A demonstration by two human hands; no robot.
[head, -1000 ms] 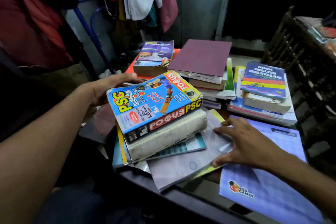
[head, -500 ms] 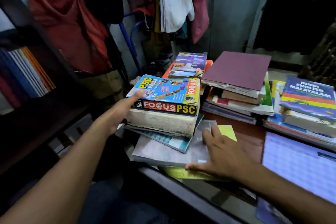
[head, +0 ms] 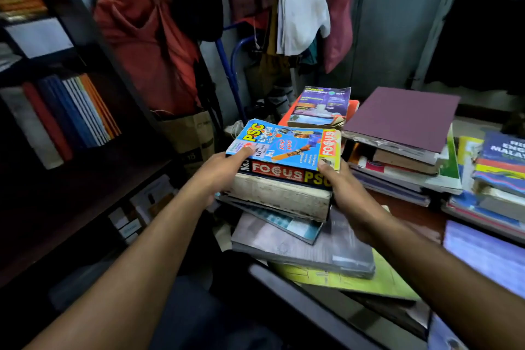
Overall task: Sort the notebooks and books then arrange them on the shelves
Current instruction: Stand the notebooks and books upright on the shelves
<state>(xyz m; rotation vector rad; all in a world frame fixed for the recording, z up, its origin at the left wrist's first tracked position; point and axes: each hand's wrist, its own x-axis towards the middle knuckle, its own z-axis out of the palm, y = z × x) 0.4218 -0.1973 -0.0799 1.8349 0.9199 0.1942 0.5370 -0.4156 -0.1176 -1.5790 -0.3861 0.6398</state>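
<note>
A thick blue and yellow PSC Focus book [head: 287,148] lies on top of a stack at the table's near left corner. Under it sit a fat book with grubby white page edges [head: 281,199], a teal booklet [head: 287,224] and a grey notebook [head: 306,250]. My left hand [head: 224,170] grips the stack's left side, thumb on the PSC cover. My right hand [head: 343,190] grips its right side, thumb on the cover's corner. The dark shelf unit [head: 93,173] stands to the left with upright notebooks [head: 74,113] on one shelf.
Further stacks crowd the table: one topped by a maroon book [head: 403,116], a purple magazine [head: 321,105] behind, a dictionary pile [head: 500,162] at right. A blue sheet [head: 488,256] and yellow-green paper [head: 355,278] lie near the edge. Clothes [head: 301,3] hang behind; a paper bag [head: 193,131] stands below.
My right hand left the grey notebook and moved up to grip the stack's right side. My left hand took firmer hold of the left side. The view turned left toward the shelves.
</note>
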